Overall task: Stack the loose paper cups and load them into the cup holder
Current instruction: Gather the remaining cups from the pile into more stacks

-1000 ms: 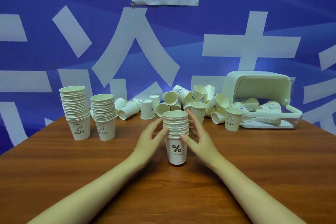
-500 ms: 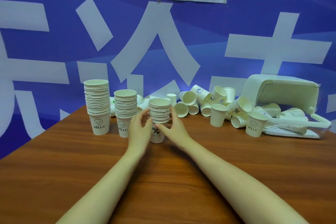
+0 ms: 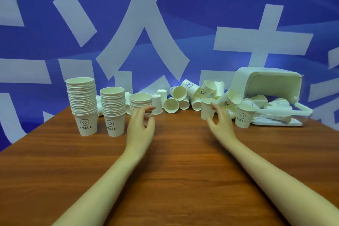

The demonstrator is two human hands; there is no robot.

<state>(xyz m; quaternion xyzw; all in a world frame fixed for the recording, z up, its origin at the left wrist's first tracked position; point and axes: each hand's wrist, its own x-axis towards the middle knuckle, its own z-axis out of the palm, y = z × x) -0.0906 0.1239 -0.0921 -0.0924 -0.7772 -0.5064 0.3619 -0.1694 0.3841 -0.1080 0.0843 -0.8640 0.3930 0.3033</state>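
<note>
Hands (image 3: 141, 126) released third stack (image 3: 140, 104).

Three upright cup stacks (image 3: 112, 111) at left; loose cups (image 3: 185, 97) scattered behind; cup holder (image 3: 266, 84) tipped at right

Both bare forearms reach forward from the lower edge of the view, spread well apart. The left hand (image 3: 140, 126) is held edge-on, thumb side up, its fingers loosely curled with a gap between thumb and fingertips. The right hand (image 3: 219, 123) is raised, fingers extended upward and forward.
</note>
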